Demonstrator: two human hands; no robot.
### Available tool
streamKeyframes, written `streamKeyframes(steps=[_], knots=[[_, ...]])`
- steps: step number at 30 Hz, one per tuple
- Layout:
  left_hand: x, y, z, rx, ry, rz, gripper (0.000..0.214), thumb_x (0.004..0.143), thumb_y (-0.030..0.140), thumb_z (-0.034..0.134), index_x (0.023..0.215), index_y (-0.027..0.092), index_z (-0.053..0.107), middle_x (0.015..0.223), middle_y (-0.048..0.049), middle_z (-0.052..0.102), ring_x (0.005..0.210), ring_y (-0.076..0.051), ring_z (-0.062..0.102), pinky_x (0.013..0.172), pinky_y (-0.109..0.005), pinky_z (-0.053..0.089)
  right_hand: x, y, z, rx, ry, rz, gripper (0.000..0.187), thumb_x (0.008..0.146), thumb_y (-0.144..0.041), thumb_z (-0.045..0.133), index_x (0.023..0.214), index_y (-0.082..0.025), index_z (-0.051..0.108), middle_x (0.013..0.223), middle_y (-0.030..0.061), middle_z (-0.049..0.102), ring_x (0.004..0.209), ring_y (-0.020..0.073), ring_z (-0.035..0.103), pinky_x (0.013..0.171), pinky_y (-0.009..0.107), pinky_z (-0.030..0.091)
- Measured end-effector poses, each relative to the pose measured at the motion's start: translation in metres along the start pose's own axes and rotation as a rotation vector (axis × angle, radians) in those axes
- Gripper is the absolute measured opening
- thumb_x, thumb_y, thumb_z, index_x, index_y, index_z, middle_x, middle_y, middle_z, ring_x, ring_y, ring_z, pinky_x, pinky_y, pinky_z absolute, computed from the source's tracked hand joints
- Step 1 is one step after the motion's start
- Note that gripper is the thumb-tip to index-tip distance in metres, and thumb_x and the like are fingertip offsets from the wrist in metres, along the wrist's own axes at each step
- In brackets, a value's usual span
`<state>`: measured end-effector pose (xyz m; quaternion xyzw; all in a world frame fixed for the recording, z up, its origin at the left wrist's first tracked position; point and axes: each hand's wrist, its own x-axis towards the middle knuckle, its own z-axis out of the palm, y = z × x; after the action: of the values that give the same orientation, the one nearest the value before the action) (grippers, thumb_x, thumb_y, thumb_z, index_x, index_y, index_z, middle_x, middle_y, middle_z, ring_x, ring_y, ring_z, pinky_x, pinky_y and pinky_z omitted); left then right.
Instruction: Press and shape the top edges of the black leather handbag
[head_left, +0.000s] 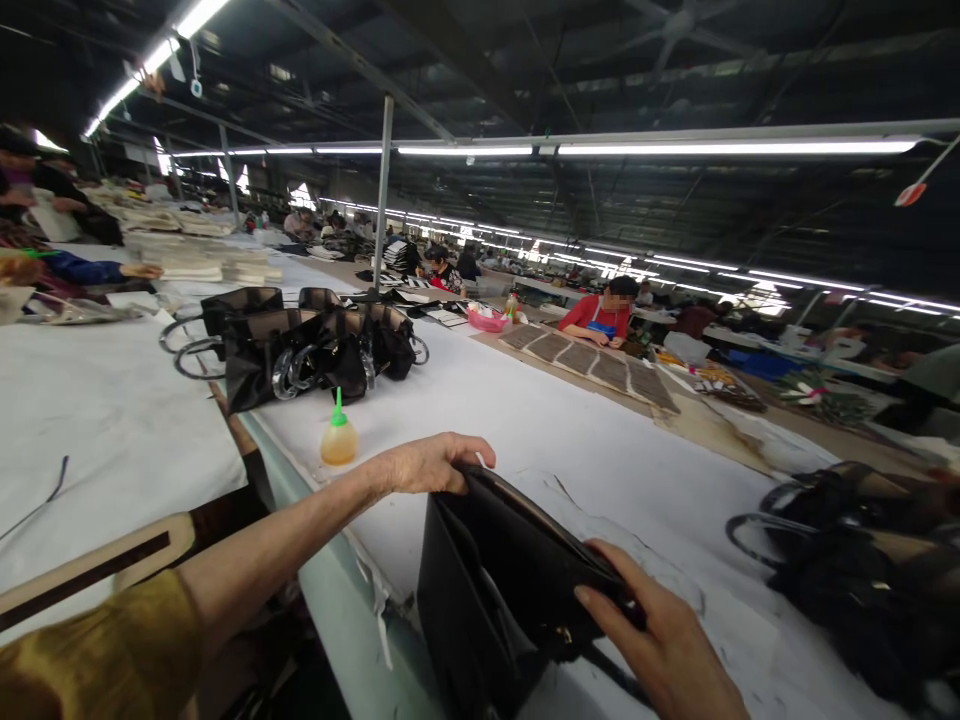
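Both my hands hold a black handbag point(495, 590) standing at the near edge of the long white table point(525, 420). My left hand point(431, 463) is closed over the bag's top rim at its far end. Fingers of my right hand point(660, 640) wrap round the near right end of the rim. The bag's mouth gapes slightly between them. A small glue bottle point(338, 435) with a green nozzle stands just left of my left hand.
A heap of black bags point(315, 345) with clear ring handles lies further up the table, another pile of bags point(862, 560) at the right. A person in red point(604, 315) works on brown panels point(592, 362) opposite. Stacks of material sit at the far left.
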<state>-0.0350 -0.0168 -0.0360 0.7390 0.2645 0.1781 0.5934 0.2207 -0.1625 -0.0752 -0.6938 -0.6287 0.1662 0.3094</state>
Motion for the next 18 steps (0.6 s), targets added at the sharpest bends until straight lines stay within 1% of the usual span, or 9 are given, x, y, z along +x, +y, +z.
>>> streamKeyframes(steps=[2,5,8,11,13,15,18], knots=[[0.000,0.001,-0.002,-0.001,-0.016,-0.018,0.035,0.059,0.009,0.052,0.092,0.015,0.059,0.077,0.0024,0.060,0.069,-0.010,0.053,0.064,-0.019,0.042,0.003,-0.001,-0.005,0.046,-0.046,-0.001,0.042,0.077,-0.047,0.054,0.112,-0.024,0.059,0.101,0.0015,0.065,0.094,0.0247,0.058,0.080,0.030,0.045],[0.003,0.000,-0.002,-0.015,-0.011,-0.041,0.035,0.057,0.009,0.053,0.090,0.013,0.063,0.076,0.0016,0.062,0.070,-0.012,0.054,0.066,-0.020,0.043,0.007,-0.001,-0.011,0.110,-0.068,-0.013,0.041,0.078,-0.042,0.055,0.114,-0.023,0.059,0.109,0.0028,0.062,0.100,0.0249,0.055,0.085,0.031,0.043],[0.010,-0.002,0.003,-0.061,0.002,-0.059,0.036,0.055,0.009,0.054,0.089,0.013,0.063,0.075,0.0015,0.063,0.068,-0.012,0.055,0.064,-0.021,0.044,0.007,-0.002,-0.013,0.136,-0.017,-0.047,0.036,0.079,-0.039,0.055,0.112,-0.024,0.060,0.116,0.0034,0.056,0.103,0.0241,0.052,0.085,0.030,0.043],[0.016,-0.004,0.009,-0.048,0.012,-0.052,0.035,0.055,0.009,0.054,0.088,0.013,0.064,0.073,0.0021,0.063,0.066,-0.011,0.054,0.063,-0.020,0.043,0.007,-0.005,-0.012,0.093,0.069,-0.075,0.031,0.078,-0.038,0.056,0.105,-0.025,0.063,0.119,0.0039,0.050,0.105,0.0243,0.049,0.080,0.030,0.043],[0.017,-0.004,0.011,-0.038,0.021,-0.054,0.034,0.055,0.009,0.055,0.087,0.013,0.065,0.072,0.0025,0.063,0.065,-0.011,0.054,0.062,-0.019,0.043,0.007,-0.007,-0.011,0.071,0.061,-0.098,0.025,0.079,-0.037,0.054,0.098,-0.024,0.065,0.110,0.0040,0.053,0.097,0.0228,0.051,0.075,0.029,0.042],[0.017,-0.003,0.012,-0.047,0.029,-0.066,0.034,0.056,0.010,0.055,0.088,0.013,0.065,0.072,0.0026,0.063,0.066,-0.011,0.054,0.063,-0.020,0.043,0.007,-0.009,-0.010,0.054,0.032,-0.126,0.021,0.083,-0.036,0.051,0.092,-0.023,0.065,0.095,0.0028,0.055,0.084,0.0202,0.054,0.071,0.028,0.041],[0.015,-0.001,0.010,-0.070,0.025,-0.089,0.034,0.055,0.011,0.059,0.088,0.014,0.066,0.073,0.0024,0.064,0.067,-0.011,0.055,0.064,-0.020,0.044,0.009,-0.011,-0.011,0.045,0.045,-0.157,0.021,0.086,-0.036,0.048,0.085,-0.022,0.064,0.081,0.0010,0.054,0.074,0.0184,0.053,0.066,0.028,0.039]])
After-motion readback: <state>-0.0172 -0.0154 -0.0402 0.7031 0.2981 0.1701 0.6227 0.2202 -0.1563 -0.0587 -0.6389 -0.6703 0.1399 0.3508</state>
